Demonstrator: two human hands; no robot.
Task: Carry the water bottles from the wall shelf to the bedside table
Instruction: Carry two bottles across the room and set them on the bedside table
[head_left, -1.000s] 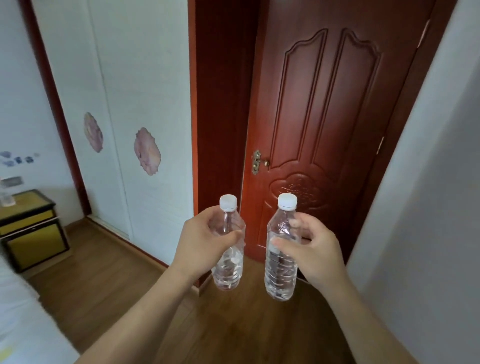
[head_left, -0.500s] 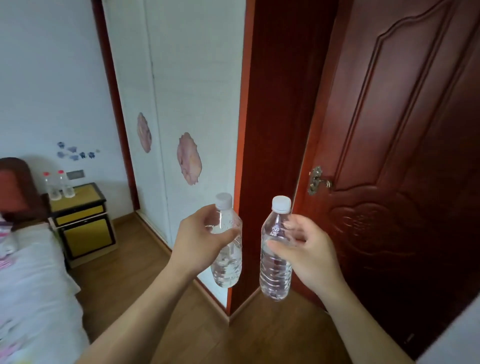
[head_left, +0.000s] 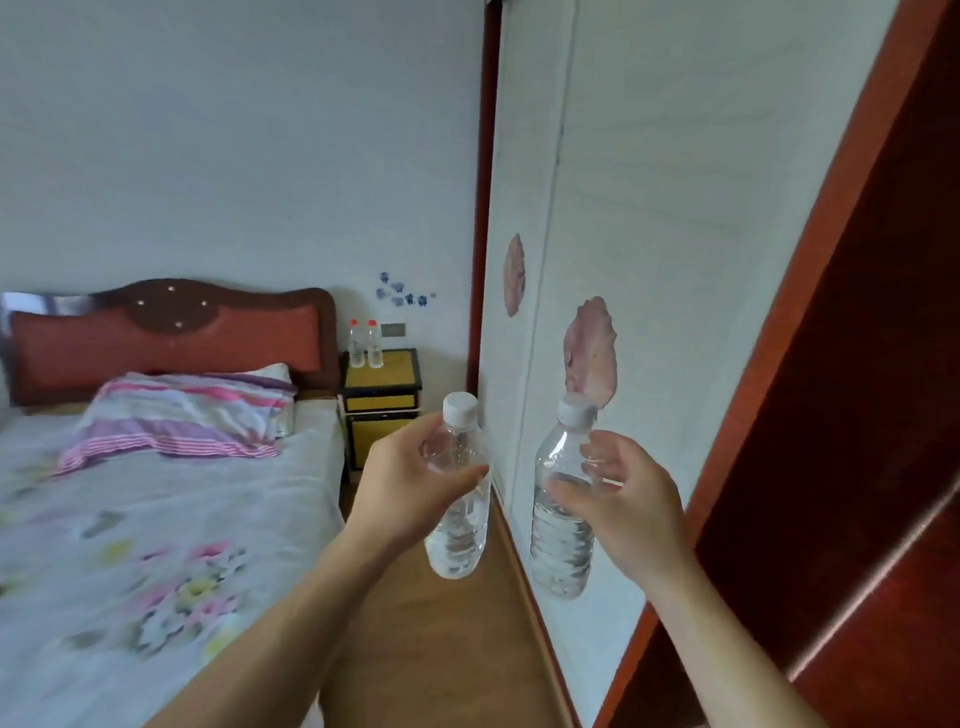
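My left hand (head_left: 410, 486) grips a clear water bottle with a white cap (head_left: 460, 540) around its upper body, held upright in front of me. My right hand (head_left: 631, 506) grips a second clear white-capped bottle (head_left: 561, 545) the same way, just to the right of the first. Both bottles hang in the air over the wooden floor. Far ahead stands the yellow and black bedside table (head_left: 382, 387), with two red-capped bottles (head_left: 364, 345) upright on its top at the back left.
A bed (head_left: 156, 519) with a floral sheet, striped pillow and red headboard fills the left. White wardrobe doors (head_left: 649, 260) with pink stickers line the right, with a dark red door frame beyond. A narrow strip of wooden floor (head_left: 452, 649) runs between bed and wardrobe.
The view has swung left from the red door to the bed and bedside table. Both hands keep the same grip on their bottles, held in front of me.
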